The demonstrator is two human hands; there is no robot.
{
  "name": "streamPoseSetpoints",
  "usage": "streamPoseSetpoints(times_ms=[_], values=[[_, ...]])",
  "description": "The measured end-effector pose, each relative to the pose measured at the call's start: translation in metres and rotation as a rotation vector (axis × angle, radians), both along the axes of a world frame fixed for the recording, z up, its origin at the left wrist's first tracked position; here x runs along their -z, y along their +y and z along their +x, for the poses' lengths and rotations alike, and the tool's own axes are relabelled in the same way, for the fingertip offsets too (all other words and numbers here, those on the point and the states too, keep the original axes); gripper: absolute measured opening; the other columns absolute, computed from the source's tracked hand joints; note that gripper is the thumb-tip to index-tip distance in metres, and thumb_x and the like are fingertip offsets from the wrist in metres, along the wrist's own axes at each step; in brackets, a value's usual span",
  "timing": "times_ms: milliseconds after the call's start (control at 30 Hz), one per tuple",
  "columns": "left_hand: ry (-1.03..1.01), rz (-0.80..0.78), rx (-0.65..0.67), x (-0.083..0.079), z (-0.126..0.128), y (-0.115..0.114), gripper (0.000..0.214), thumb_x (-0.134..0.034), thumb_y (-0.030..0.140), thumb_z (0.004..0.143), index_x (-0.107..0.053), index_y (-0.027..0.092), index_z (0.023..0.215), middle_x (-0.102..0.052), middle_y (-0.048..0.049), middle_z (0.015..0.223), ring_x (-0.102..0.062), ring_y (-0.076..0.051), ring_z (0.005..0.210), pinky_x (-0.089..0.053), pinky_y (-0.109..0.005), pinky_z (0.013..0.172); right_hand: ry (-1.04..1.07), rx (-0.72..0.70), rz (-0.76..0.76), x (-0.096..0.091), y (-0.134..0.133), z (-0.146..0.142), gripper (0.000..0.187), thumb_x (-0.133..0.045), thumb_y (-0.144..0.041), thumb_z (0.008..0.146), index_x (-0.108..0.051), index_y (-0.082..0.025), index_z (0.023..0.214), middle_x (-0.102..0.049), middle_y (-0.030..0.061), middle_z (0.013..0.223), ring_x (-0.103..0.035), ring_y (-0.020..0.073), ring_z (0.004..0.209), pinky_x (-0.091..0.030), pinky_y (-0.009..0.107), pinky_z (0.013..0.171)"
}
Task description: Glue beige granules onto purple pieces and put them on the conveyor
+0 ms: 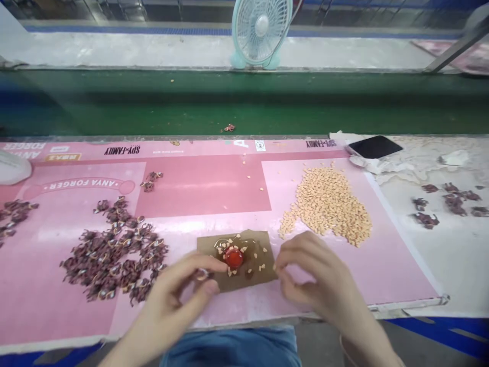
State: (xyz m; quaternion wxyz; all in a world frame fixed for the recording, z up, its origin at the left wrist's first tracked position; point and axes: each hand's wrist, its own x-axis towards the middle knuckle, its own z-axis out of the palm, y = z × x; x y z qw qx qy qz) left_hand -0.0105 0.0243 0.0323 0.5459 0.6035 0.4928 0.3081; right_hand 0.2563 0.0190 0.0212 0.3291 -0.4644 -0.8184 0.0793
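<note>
Our left hand (179,290) pinches a small piece (202,274) just beside a red cap (233,257) on a brown card (263,252).

The round, glossy cap sits near the middle of the rough card, in a smear of amber liquid (218,243) dotted with pale chips (238,236), and the card's long side runs across a pink mat (202,188). Our right hand (315,275) is curled, its fingertips drawn together at the card's right edge; we cannot tell whether they hold anything. The mat's print reads "ANYA FORGER" and "SPY×FAMILY", upside down to us. A heap of pale seeds (324,206) lies to the right, dark red dried petals (114,255) to the left, and a black phone (374,147) lies farther off.
</note>
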Motion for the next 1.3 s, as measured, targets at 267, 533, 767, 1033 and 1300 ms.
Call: streamPoseSetpoints(times_ms=[267,533,767,1033,1300], values=[[-0.453,-0.499,0.088,0.016,0.023,-0.028,0.045,-0.072,0.064,0.087,-0.065,0.021,0.076,-0.056,0.0018,0.07,-0.063,-0.013,0.062,-0.054,-0.023,0.063,0.077,-0.127,0.127,-0.017,-0.023,-0.054,0.012,-0.058,-0.011,0.097,-0.063,-0.018,0.089,-0.071,0.0005,0.072,-0.061,0.0117,0.07,-0.058,0.023,0.065],[-0.416,-0.519,0.015,0.024,0.021,-0.027,0.037,-0.082,0.053,0.081,-0.067,0.02,0.074,-0.054,0.003,0.074,-0.063,-0.011,0.057,-0.048,-0.021,0.057,0.111,-0.161,0.024,-0.008,-0.027,-0.046,0.016,-0.054,-0.011,0.103,-0.07,-0.016,0.104,-0.076,0.0026,0.084,-0.067,0.0114,0.077,-0.06,0.022,0.07],[-0.3,-0.444,0.005,0.027,0.019,-0.029,0.02,-0.075,0.036,0.08,-0.065,0.02,0.074,-0.054,0.0011,0.071,-0.058,-0.014,0.058,-0.043,-0.024,0.054,0.311,-0.087,-0.102,0.007,-0.034,-0.058,0.019,-0.059,-0.003,0.093,-0.068,-0.018,0.102,-0.072,0.002,0.082,-0.068,0.0109,0.071,-0.06,0.022,0.063],[-0.212,-0.318,0.025,0.024,0.022,-0.029,0.017,-0.068,0.034,0.084,-0.07,0.021,0.075,-0.057,-0.0017,0.07,-0.056,-0.015,0.06,-0.042,-0.026,0.054,0.453,0.044,-0.118,0.014,-0.043,-0.074,0.027,-0.06,0.0,0.087,-0.071,-0.021,0.102,-0.072,0.0015,0.082,-0.071,0.0114,0.067,-0.06,0.02,0.061],[-0.144,-0.13,-0.085,0.026,0.019,-0.034,0.011,-0.069,0.027,0.086,-0.074,0.026,0.077,-0.064,-0.0034,0.07,-0.06,-0.017,0.059,-0.047,-0.026,0.05,0.413,0.112,-0.068,0.018,-0.043,-0.076,0.019,-0.066,-0.005,0.087,-0.069,-0.022,0.096,-0.073,0.0013,0.077,-0.07,0.0132,0.062,-0.06,0.022,0.056]])
